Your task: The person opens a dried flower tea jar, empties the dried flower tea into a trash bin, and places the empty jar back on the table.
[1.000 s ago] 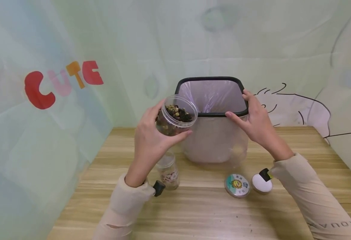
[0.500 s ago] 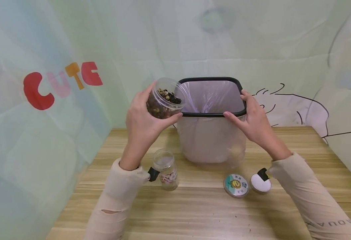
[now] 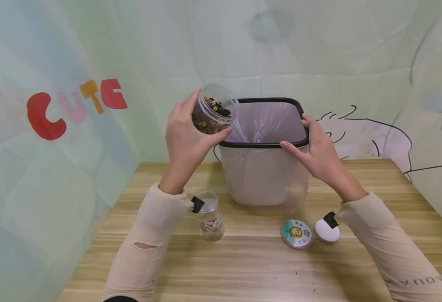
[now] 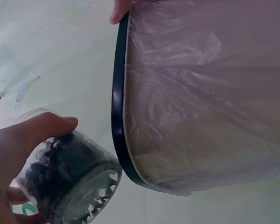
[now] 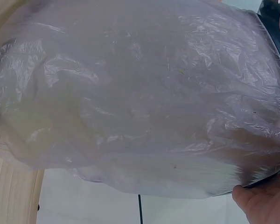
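Observation:
In the head view, my left hand (image 3: 183, 138) grips a clear plastic jar (image 3: 205, 121), thumb along its near side. Dark and yellowish dried bits fill part of the jar, which tilts with its open mouth toward the trash bin (image 3: 264, 180). It overlaps the left corner of the bin's black rim (image 3: 267, 145). A thin purplish bag (image 3: 277, 117) lines the bin. My right hand (image 3: 319, 151) holds the rim at the right corner, thumb in front and fingers round the side. The left wrist view shows the jar (image 4: 67, 175) from its base, close beside the rim.
A second, open glass-like jar (image 3: 211, 222) with a floral label stands on the wooden table (image 3: 243, 268) near my left sleeve. Before the bin lie a printed round lid (image 3: 297, 233) and a white round lid (image 3: 327, 233). A pale printed cloth (image 3: 190, 50) hangs behind.
The jar in my left hand first shifted left and up, then rose further and came slightly right, over the bin's left corner. My right hand keeps its hold on the rim.

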Demonstrator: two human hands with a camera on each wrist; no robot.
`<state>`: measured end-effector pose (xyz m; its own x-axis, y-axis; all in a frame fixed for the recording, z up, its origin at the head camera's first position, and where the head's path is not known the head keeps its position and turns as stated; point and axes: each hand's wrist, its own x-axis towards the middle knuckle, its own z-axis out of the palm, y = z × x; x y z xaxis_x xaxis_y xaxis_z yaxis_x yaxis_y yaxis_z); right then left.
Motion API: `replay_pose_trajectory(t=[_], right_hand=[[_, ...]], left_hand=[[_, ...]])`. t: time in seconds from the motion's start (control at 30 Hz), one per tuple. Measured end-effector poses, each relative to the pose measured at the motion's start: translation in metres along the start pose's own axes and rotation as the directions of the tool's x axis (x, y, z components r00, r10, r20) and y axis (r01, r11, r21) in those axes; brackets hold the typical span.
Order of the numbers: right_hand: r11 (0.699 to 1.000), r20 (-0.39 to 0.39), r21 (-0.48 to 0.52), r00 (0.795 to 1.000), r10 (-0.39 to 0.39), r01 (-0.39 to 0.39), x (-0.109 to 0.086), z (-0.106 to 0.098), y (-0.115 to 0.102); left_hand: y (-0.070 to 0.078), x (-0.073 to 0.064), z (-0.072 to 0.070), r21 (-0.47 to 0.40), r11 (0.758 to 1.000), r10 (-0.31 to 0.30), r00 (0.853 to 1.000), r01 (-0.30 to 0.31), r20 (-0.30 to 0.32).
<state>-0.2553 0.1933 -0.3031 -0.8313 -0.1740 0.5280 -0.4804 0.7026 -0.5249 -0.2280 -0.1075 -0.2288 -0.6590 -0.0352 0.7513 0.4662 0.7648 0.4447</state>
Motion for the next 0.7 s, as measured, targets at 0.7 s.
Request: replay_pose_trajectory(t=[0.7], right_hand=[[1.000,0.008,0.008,1.000,-0.011,0.011,-0.001,-0.001,-0.001]], left_hand=[[-0.007,0.024,0.037,0.043,0.991,0.126,0.991,-0.129,0.048]])
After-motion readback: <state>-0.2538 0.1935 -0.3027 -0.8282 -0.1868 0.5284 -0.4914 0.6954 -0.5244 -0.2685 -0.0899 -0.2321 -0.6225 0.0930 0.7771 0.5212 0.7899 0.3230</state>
